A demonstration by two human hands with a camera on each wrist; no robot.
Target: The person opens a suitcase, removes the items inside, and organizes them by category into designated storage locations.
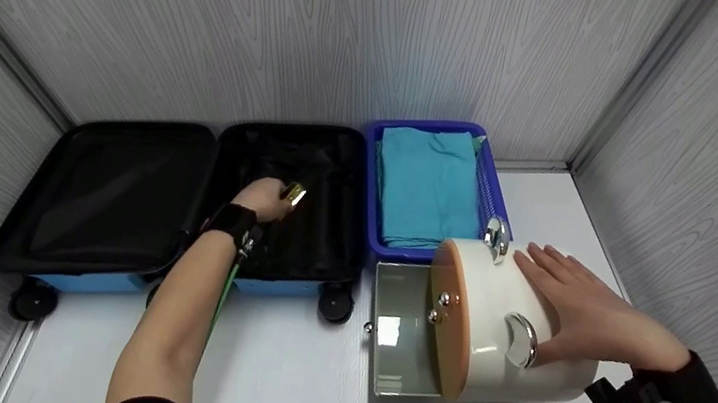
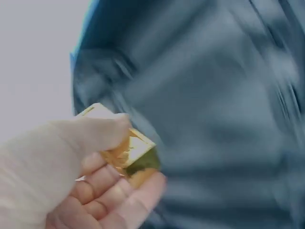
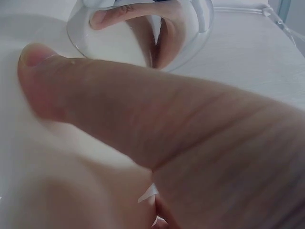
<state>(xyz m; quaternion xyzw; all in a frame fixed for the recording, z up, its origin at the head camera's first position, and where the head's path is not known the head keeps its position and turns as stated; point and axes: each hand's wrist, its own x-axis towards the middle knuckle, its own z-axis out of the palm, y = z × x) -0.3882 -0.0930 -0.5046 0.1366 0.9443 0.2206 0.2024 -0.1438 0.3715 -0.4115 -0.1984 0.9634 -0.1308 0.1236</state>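
Note:
My left hand (image 1: 263, 199) pinches a small shiny gold bar (image 2: 136, 150) between thumb and fingers, over the right half of an open suitcase (image 1: 323, 239) with a black lining. In the left wrist view the bar's blocky, gleaming end sticks out past the fingertips, and the lining behind it is blurred. With fingers spread, my right hand (image 1: 587, 312) rests on a cream rounded box (image 1: 488, 350) that has an orange front and chrome handles. Out of that front sticks a see-through drawer (image 1: 397, 297). The thumb lies on the cream surface in the right wrist view.
Behind the cream box a blue basket (image 1: 373, 185) holds folded turquoise cloth (image 1: 428, 184). The suitcase's other half (image 1: 116, 196) lies spread to the left. Black wheels (image 1: 336, 303) jut from the case's near side. Grey wood-grain walls (image 1: 331, 27) enclose the white table (image 1: 283, 380).

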